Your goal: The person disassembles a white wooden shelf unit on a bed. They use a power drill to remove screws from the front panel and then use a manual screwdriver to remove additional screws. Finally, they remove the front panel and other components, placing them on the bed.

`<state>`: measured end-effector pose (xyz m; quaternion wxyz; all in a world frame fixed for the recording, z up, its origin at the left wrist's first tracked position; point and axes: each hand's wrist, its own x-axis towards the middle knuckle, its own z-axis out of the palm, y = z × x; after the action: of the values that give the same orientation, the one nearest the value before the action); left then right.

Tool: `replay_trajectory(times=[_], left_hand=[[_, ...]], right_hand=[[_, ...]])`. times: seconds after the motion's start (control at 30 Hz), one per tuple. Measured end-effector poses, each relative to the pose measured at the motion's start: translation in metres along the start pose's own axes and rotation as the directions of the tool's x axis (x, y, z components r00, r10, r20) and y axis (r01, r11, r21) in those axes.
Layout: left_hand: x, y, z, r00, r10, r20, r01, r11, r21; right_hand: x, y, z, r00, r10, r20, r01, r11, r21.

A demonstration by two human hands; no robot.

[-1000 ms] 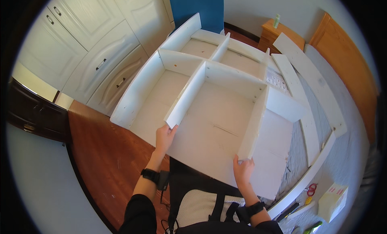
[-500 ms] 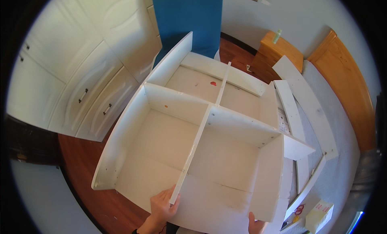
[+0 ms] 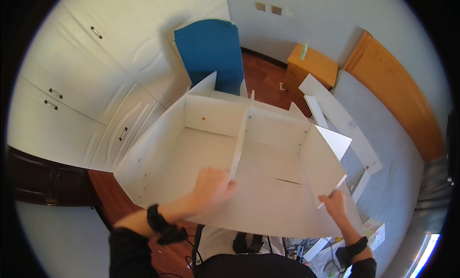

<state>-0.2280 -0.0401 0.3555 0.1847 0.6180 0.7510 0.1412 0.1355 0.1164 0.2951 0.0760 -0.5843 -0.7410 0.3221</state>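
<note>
A large white shelf unit with a back panel and several compartments fills the middle, its near end tilted toward me. My left hand is closed at the near end of the upright middle divider, and its fingers are partly hidden. My right hand grips the near corner of the right side board, thumb on the inner face. An orange spot marks the cross board in the left compartment. Beyond it, the far compartments are mostly hidden behind the cross boards.
White cabinets line the left. A blue-covered chair stands behind the unit. To the right, loose white boards lie on a grey bed with a wooden headboard. A nightstand holds a bottle. A box sits at lower right.
The unit's near end has come up toward me, so its far compartments are now mostly hidden. Both hands have risen with it, and my view has shifted.
</note>
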Motion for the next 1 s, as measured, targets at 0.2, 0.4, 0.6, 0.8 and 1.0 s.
replay_trajectory(times=[0.2,0.4,0.6,0.8,1.0], left_hand=[[0.091,0.023,-0.102,0.984,0.178,0.030,-0.177,0.984,-0.029],[0.068,-0.039,-0.247,0.702,0.455,-0.548,-0.480,0.870,0.109],[0.074,-0.113,-0.264,0.543,0.309,-0.781,-0.419,0.905,0.067],[0.176,-0.105,-0.249,0.340,0.241,-0.909,-0.630,0.776,-0.030],[0.280,-0.096,-0.302,-0.065,0.504,-0.861,-0.724,0.570,0.388]], right_hand=[[0.085,-0.044,-0.073,0.998,0.010,0.060,-0.026,0.963,0.267],[0.148,-0.074,-0.130,0.997,0.050,0.056,-0.065,0.949,0.308],[0.211,-0.121,-0.188,0.997,0.046,0.062,-0.042,0.997,-0.069],[0.240,-0.127,-0.223,0.995,0.043,0.091,-0.038,0.998,-0.058],[0.247,-0.113,-0.238,0.986,0.157,0.053,-0.154,0.987,-0.052]])
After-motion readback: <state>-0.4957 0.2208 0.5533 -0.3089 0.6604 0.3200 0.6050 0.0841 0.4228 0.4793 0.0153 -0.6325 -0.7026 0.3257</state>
